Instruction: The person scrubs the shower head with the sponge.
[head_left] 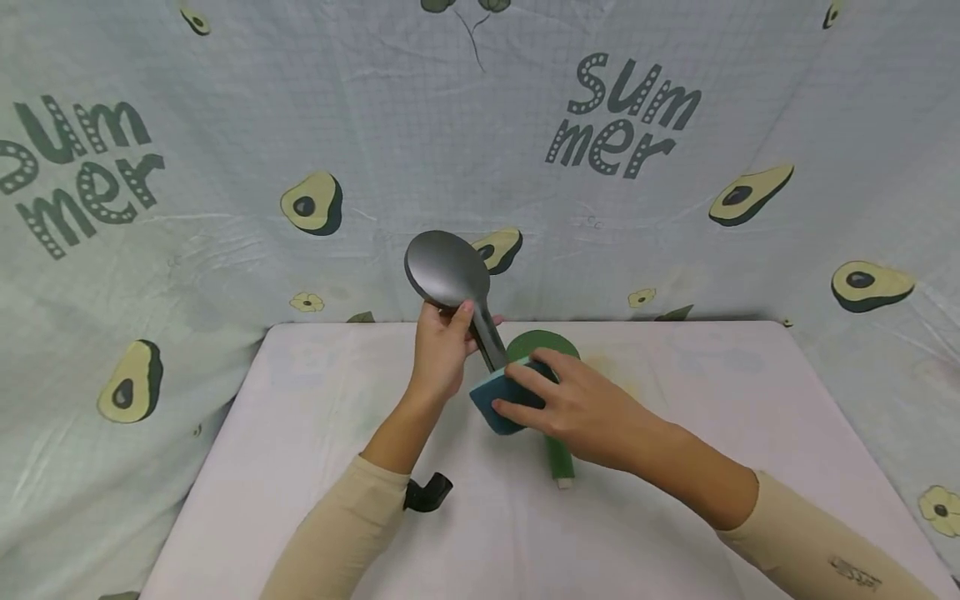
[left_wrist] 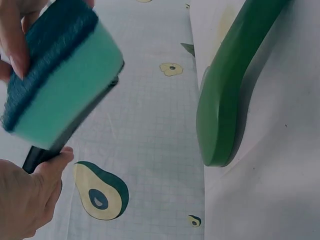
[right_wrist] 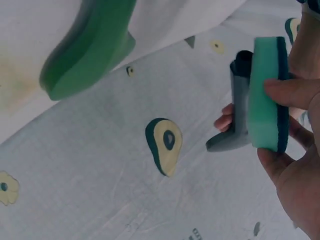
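Note:
My left hand (head_left: 441, 350) grips a grey shower head (head_left: 448, 268) by its neck, with the round face tilted up and the handle pointing down to the right. In my right hand (head_left: 577, 408) is a sponge (head_left: 501, 402), light green with a dark blue scouring layer, pinched between thumb and fingers. The sponge lies against the handle's lower part in the left wrist view, its green side (left_wrist: 75, 85) toward the handle. From the right wrist view, the handle (right_wrist: 240, 100) runs along the sponge's green face.
Behind my right hand, a green shower head (head_left: 543, 340) lies on the white table (head_left: 300, 400). A black elbow-shaped piece (head_left: 429, 493) lies beside my left sleeve. A cloth printed with avocados (head_left: 311, 204) hangs behind the table.

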